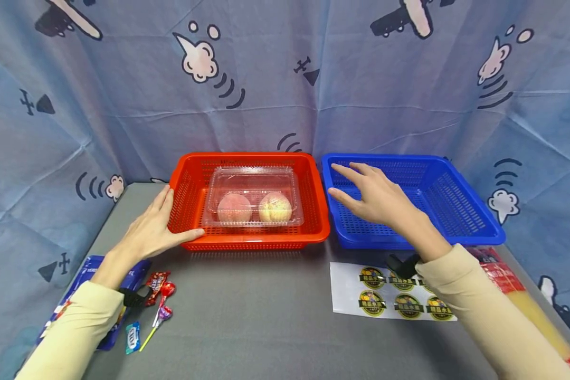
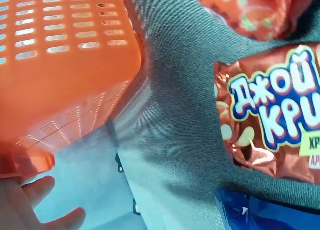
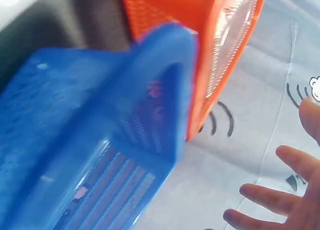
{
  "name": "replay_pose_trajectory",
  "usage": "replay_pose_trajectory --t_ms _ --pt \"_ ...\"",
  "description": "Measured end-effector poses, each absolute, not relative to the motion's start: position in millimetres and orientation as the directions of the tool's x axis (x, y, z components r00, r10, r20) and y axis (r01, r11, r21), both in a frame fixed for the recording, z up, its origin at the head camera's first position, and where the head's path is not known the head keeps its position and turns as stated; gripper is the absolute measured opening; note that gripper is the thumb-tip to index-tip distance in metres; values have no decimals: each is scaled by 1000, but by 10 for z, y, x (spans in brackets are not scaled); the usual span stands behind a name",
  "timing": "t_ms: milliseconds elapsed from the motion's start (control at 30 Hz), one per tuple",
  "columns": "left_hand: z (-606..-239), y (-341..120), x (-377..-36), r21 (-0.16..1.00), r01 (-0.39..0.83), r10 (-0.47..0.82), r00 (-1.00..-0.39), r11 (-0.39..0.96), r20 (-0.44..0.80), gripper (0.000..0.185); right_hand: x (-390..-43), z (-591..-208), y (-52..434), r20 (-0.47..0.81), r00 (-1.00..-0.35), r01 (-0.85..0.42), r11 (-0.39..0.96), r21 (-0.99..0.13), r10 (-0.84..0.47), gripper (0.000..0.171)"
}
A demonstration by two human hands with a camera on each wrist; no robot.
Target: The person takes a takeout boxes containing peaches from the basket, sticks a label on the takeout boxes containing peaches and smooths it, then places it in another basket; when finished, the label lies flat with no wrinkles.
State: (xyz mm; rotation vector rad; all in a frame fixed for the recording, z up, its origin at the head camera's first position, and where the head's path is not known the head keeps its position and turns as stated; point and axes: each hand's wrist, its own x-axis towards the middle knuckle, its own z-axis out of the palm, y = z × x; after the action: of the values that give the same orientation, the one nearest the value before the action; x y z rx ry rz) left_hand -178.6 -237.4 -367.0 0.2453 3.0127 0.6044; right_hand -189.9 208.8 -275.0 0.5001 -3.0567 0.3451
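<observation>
A red plastic basket holds a clear lidded box with two peaches inside, one pinkish and one yellower. At its left front corner is my left hand, fingers fairly straight along the side rim and thumb stretched over the front rim. In the left wrist view, fingertips show beside the basket's rim. To the right stands a blue plastic basket with nothing visible inside. My right hand hovers over its left part, fingers spread and holding nothing; the right wrist view shows them apart.
Beneath my left forearm lies a blue bag, near a red candy packet, two lollipops and a small blue wrapped sweet. A sticker sheet and a red-and-yellow package lie at right. A patterned curtain hangs behind.
</observation>
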Motion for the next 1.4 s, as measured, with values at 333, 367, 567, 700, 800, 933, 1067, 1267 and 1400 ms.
replay_pose_trajectory --t_ms 333,367,567,700,800,933,1067,1267,1400 --pt "-3690 -2384 -1799 392 105 147 -986 914 -79 128 -2344 -2602 1628 -81 -925 -312 862 -400 -372 72" --pt "-3690 -2386 -1800 392 103 146 -986 914 -81 128 -2383 -2599 1589 -97 -922 -300 852 -430 -374 73" --pt "-3689 -2399 -1802 398 105 147 -986 911 -75 128 -2582 -2642 1375 -203 -921 -180 826 -535 -332 76" --pt "-3688 -2415 -1798 404 105 147 -986 909 -75 127 -2675 -2682 1208 -304 -913 -28 783 -622 -274 77" --pt "-3695 -2417 -1799 405 107 149 -986 908 -73 127 -2711 -2705 1088 -384 -892 99 726 -681 -239 79" --pt "-3708 -2407 -1805 416 114 156 -986 902 -67 126 -2748 -2755 964 -458 -870 187 738 -649 -183 84" --pt "-3718 -2393 -1811 426 112 156 -985 898 -69 126 -2796 -2827 912 -530 -840 219 821 -527 -116 83" --pt "-3711 -2394 -1810 426 111 156 -985 898 -73 126 -2808 -2915 830 -609 -775 251 803 -541 -169 70" --pt "-3706 -2407 -1800 437 116 162 -984 892 -70 125 -2787 -2921 724 -601 -772 225 794 -565 -208 75"
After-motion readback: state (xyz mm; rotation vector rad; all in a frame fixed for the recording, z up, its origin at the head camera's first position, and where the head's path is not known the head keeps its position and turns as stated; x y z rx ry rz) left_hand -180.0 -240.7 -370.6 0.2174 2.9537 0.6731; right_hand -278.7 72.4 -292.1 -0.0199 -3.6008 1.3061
